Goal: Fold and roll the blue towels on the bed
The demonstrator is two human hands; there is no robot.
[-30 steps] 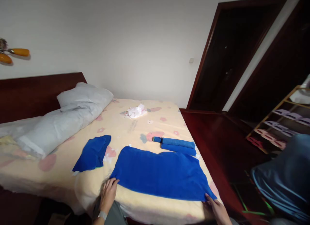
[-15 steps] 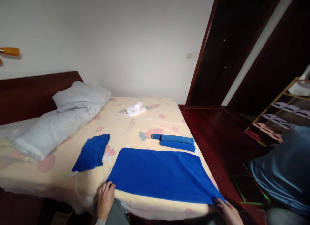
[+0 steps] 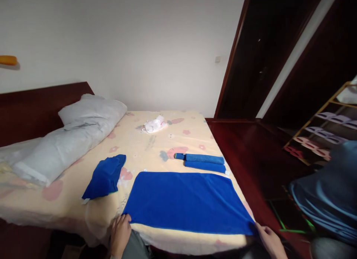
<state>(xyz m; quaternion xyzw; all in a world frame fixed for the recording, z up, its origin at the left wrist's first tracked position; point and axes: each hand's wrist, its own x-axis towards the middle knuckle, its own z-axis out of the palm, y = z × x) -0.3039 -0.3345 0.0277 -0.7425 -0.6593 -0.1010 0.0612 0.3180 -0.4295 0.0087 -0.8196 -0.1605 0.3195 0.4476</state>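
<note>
your left hand [image 3: 119, 234] pinches the near left corner of the blue towel [image 3: 185, 203], and your right hand [image 3: 272, 242] pinches the near right corner; both are closed lightly on the cloth. the towel lies flat in the lower centre of the frame, on the bed [image 3: 156, 140]. it looks soft, light and limp, so it should sag wherever unsupported; corners are your best hold. its long axis runs left to right across the frame.
</note>
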